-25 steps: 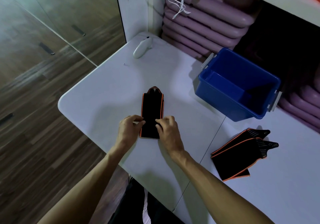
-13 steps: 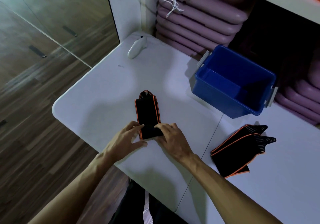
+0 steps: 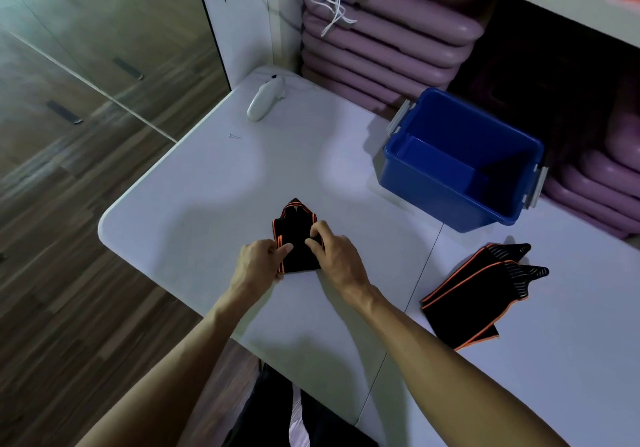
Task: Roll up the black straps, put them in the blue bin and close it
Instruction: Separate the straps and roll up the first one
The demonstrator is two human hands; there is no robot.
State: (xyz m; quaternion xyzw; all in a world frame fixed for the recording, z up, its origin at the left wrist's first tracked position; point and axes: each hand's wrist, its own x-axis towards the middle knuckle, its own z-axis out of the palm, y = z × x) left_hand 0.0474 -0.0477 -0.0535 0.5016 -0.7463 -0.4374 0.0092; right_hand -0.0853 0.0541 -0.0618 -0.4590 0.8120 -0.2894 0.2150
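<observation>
A black strap with orange edges (image 3: 296, 238) lies on the white table (image 3: 207, 204), its near part rolled into a thick bundle and its pointed end still flat beyond. My left hand (image 3: 259, 261) pinches the roll's left side. My right hand (image 3: 332, 256) presses on its right side with the fingers on top. The open blue bin (image 3: 460, 159) stands at the back right, empty inside, with grey latches at both ends. A pile of flat black straps (image 3: 478, 294) lies to the right of my hands.
A white hand-held device (image 3: 263, 100) rests near the table's far corner. Stacked purple mats (image 3: 381, 41) fill the shelf behind the bin, with white cords (image 3: 332, 10) hanging over them. The table's left edge drops to a wooden floor (image 3: 69, 238). No lid is in view.
The roll has grown: both hands have turned the strap's near end forward, so less of the flat strap shows beyond my fingers.
</observation>
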